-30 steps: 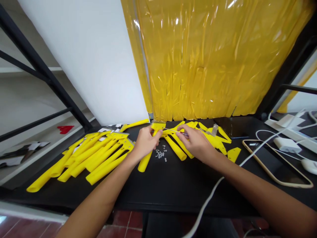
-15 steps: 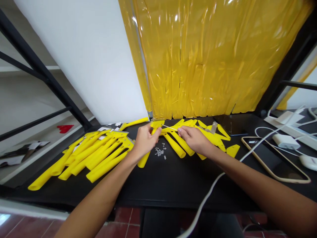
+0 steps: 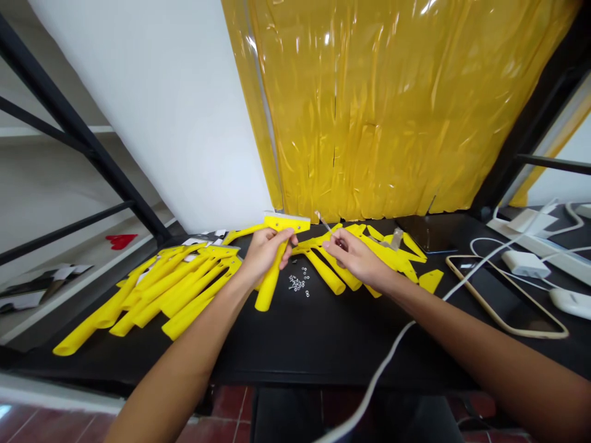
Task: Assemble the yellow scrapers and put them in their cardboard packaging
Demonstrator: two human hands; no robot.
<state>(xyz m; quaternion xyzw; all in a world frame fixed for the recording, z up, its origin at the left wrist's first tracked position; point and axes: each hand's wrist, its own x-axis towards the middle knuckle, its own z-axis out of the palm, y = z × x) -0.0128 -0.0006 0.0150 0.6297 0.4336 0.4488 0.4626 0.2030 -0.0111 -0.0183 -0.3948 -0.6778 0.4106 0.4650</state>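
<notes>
My left hand (image 3: pixel 266 251) is closed around a yellow scraper (image 3: pixel 269 284), holding it upright with its head at the top. A metal blade edge and two screws show on that head, facing me. My right hand (image 3: pixel 354 253) pinches a thin screwdriver (image 3: pixel 325 222), which slants up to the left, apart from the scraper; its grip is mostly hidden by the fingers. Below and between the hands lies a small heap of nuts and screws (image 3: pixel 298 282). More yellow scraper handles (image 3: pixel 327 271) lie beneath my right hand.
A pile of yellow scrapers (image 3: pixel 184 286) covers the left of the black table (image 3: pixel 323 344). Flat yellow pieces (image 3: pixel 431 280) lie to the right. Further right are a phone (image 3: pixel 508 295), a white charger (image 3: pixel 525 263) and a white cable (image 3: pixel 392 354) hanging over the front edge.
The screwdriver has come away from the scraper's head and now points up. My left hand has turned the scraper so the screwed face shows toward me.
</notes>
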